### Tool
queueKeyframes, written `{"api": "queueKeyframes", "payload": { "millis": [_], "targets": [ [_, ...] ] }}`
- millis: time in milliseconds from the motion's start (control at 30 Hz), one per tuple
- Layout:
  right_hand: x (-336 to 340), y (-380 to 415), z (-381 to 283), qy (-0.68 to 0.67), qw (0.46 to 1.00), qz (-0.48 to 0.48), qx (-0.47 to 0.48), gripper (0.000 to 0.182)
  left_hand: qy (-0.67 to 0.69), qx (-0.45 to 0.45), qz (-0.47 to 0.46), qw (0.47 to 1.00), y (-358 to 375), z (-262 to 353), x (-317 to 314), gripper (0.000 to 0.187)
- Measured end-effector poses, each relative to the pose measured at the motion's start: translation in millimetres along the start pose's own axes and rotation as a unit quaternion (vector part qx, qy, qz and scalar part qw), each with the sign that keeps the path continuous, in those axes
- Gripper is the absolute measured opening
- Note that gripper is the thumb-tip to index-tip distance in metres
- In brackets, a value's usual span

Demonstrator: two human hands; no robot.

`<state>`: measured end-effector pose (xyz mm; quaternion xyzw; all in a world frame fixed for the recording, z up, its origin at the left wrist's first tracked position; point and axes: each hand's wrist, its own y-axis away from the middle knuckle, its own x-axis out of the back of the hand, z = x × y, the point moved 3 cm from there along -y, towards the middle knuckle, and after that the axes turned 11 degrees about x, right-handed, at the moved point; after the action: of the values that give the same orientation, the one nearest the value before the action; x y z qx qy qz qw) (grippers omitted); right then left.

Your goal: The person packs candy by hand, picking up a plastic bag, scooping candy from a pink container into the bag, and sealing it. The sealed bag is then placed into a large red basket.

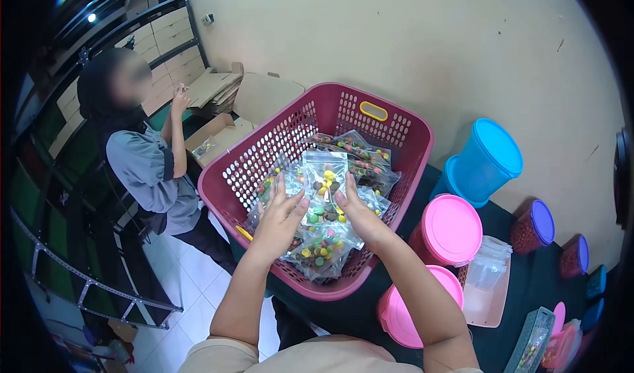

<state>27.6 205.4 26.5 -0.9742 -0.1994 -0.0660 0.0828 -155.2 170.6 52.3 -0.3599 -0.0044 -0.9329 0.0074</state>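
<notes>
A clear zip bag (325, 183) of yellow, green and brown round candies sits between my hands, over a pile of similar candy bags (320, 251) inside a maroon laundry basket (413, 135). My left hand (281, 218) is at the bag's left side, fingers stretched out and spread. At the right side, my right hand (362, 218) is also open, its thumb overlapping the bag's edge and its fingers pointing up. Neither hand is wrapped around the bag.
Pink-lidded tubs (451, 229) and blue containers (489, 161) stand right of the basket, beside a tray of clear bags (489, 267). At left, a person (148, 168) stands near cardboard boxes (214, 89) and a metal rack (86, 294).
</notes>
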Motion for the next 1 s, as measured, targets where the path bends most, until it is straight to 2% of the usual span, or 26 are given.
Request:
{"api": "queueKeyframes", "payload": {
  "millis": [67, 133, 167, 233, 367, 433, 500, 533, 567, 600, 633, 700, 733, 767, 800, 833, 867, 900, 933, 967, 1000],
  "targets": [
    [-1.6, -0.3, -0.2, 0.021, 1.0, -0.003, 0.006, 0.096, -0.021, 0.002, -0.021, 1.0, 0.5, -0.8, -2.4, 0.064],
    [-1.2, -1.4, 1.3, 0.159, 0.986, 0.041, 0.038, 0.094, 0.076, -0.029, 0.056, 0.995, 3.0, 3.3, -2.8, 0.073],
    [-1.1, -2.3, 4.8, 0.181, 0.979, 0.064, 0.07, 0.092, 0.077, -0.029, 0.055, 0.995, 3.2, 3.0, -1.5, 0.073],
    [0.1, -3.6, 4.5, 0.163, 0.983, 0.065, 0.058, 0.092, 0.084, -0.064, 0.029, 0.994, 3.6, 5.0, 2.9, 0.08],
    [-0.8, -2.7, 4.2, 0.15, 0.984, 0.078, 0.057, 0.09, 0.076, -0.06, -0.003, 0.995, 2.5, 5.4, 0.6, 0.084],
    [-1.0, -1.6, 3.5, 0.152, 0.982, 0.088, 0.062, 0.089, 0.068, -0.068, 0.11, 0.989, 1.3, -0.8, -3.4, 0.076],
    [0.4, 0.8, -3.3, 0.057, 0.983, 0.057, 0.167, 0.069, 0.219, -0.035, 0.011, 0.975, 0.5, -13.2, 5.5, 0.058],
    [-0.3, 2.6, -12.8, -0.099, 0.991, -0.002, 0.09, 0.038, 0.338, -0.044, 0.043, 0.939, 10.6, -3.6, 10.5, 0.046],
    [0.8, 15.3, -23.7, -0.107, 0.994, -0.026, 0.029, 0.032, 0.315, -0.012, 0.092, 0.945, 7.2, -15.0, 9.2, 0.04],
    [-4.4, 10.6, -14.7, -0.018, 0.99, -0.013, 0.14, 0.029, 0.326, -0.049, 0.072, 0.941, 7.3, -14.3, 10.7, 0.036],
    [-5.3, 10.5, -11.4, 0.009, 0.986, 0.001, 0.167, 0.032, 0.296, -0.079, 0.116, 0.945, 3.2, -22.8, 7.1, 0.035],
    [-1.7, 17.0, -20.3, 0.061, 0.974, 0.048, 0.214, 0.035, 0.308, -0.075, 0.027, 0.948, 8.9, -6.6, 6.8, 0.038],
    [-5.2, 17.8, -17.2, 0.005, 0.953, 0.14, 0.267, 0.035, 0.215, -0.104, 0.032, 0.971, 11.4, 2.1, 8.0, 0.039],
    [-0.2, 38.1, -31.3, 0.047, 0.939, 0.231, 0.252, 0.034, 0.165, -0.14, -0.012, 0.976, 12.5, 11.4, 7.3, 0.04],
    [1.1, 67.1, -42.8, 0.061, 0.917, 0.31, 0.244, 0.034, 0.142, -0.155, -0.006, 0.978, 7.4, 10.9, 4.5, 0.042],
    [0.9, 100.7, -57.7, 0.027, 0.909, 0.322, 0.263, 0.033, 0.137, -0.147, -0.014, 0.98, 0.3, 1.1, 7.3, 0.044],
    [3.5, 168.2, -67.9, 0.097, 0.908, 0.243, 0.328, 0.03, 0.17, -0.289, 0.025, 0.942, 7.9, 8.4, 9.3, 0.043],
    [8.8, 200.8, -66.4, 0.094, 0.902, 0.225, 0.357, 0.025, 0.165, -0.258, 0.082, 0.948, 15.9, 10.2, 12.0, 0.04],
    [17.2, 233.4, -64.1, 0.116, 0.907, 0.228, 0.336, 0.02, 0.147, -0.3, 0.119, 0.935, 22.2, 9.7, 15.2, 0.039],
    [23.4, 264.3, -54.0, 0.119, 0.905, 0.263, 0.312, 0.015, 0.177, -0.259, 0.17, 0.934, 33.3, 8.5, 15.9, 0.041],
    [37.2, 293.1, -31.4, 0.168, 0.878, 0.339, 0.293, 0.01, 0.131, -0.305, 0.196, 0.923, 48.4, 14.9, 14.7, 0.036]
  ]
}}
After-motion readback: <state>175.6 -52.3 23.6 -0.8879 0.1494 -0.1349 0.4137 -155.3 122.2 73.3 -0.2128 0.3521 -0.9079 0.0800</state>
